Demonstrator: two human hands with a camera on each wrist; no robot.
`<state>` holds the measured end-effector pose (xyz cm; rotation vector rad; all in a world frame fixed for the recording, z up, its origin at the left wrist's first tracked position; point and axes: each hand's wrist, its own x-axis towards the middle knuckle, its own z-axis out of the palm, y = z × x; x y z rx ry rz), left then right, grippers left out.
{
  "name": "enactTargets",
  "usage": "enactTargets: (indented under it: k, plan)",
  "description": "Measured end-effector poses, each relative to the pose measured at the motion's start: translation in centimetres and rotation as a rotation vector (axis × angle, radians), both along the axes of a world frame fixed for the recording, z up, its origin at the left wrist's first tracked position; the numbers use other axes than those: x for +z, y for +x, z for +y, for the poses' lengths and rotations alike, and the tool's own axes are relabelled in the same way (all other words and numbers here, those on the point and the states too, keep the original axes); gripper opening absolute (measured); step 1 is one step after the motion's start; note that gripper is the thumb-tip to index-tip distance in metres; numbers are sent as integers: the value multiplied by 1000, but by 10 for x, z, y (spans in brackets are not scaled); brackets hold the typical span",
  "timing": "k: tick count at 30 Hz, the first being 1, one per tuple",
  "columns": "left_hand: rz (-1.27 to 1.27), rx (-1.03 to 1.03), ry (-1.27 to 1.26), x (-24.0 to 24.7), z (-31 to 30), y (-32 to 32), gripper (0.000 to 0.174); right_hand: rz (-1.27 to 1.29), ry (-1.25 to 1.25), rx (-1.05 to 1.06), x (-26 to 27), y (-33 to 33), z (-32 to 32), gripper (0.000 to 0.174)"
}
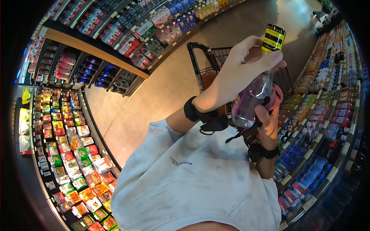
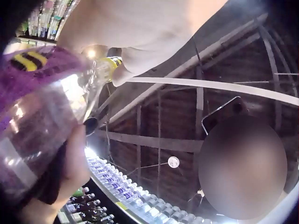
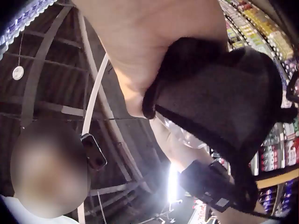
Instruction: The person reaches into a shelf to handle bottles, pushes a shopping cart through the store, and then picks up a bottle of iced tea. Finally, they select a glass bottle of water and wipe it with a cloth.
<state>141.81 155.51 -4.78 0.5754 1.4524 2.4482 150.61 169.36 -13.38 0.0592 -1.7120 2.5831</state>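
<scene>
Pale store floor [image 1: 115, 104] is spreading between the packaged foods [image 1: 79, 163] and the rows of bottled drinks [image 1: 298, 154]. At the centre, the fingers of the left hand [image 1: 235, 73] are curling round the upper end of a clear plastic bottle [image 1: 260, 85], close below its yellow-and-black cap [image 1: 274, 37]. The fingers of the right hand [image 1: 266, 125] are bending round the bottle's body, beside the purple label [image 2: 28, 67]; how firmly either grip is pressing, I cannot tell. The bottle is leaning in mid-air in front of the white shirt [image 1: 192, 165], cap end upward and away from it. With nothing under it, it could be slipping if both grips were loosening together, smooth plastic giving little hold. Too hard a squeeze could be denting the body and shifting the lower grip. Nearer the wrists, a dangling black strap [image 1: 236, 136] is lying close to the bottle's base, so it could be snagging as the hands turn. Farther out, the shopping cart [image 1: 194, 64] is standing beyond the hands; a dropped bottle could be striking its frame or the floor.
</scene>
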Motion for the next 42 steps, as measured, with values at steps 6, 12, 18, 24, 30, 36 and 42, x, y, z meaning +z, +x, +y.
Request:
enactTargets:
  k: [6,12,18,24,30,36,42]
  plan:
    - [74,29,6,-9,4,-1,38,-13,-44,-12,5,0,-3,88]
    - [83,9,36,-14,4,-5,35,7,-33,-66,15,2,-11,77]
    - [98,18,31,-14,2,-7,36,-36,51,-49,28,2,-13,64]
    - [84,29,24,-12,-4,-8,38,15,80,-149,28,0,-25,68]
    - [74,26,12,-13,-13,-14,39,-24,84,-121,36,-5,-31,72]
    - [36,-15,-13,-18,-26,-19,36,-56,149,-151,39,-15,-44,69]
    - [141,-84,-196,-33,-33,-21,45,34,287,-281,-5,-39,-42,67]
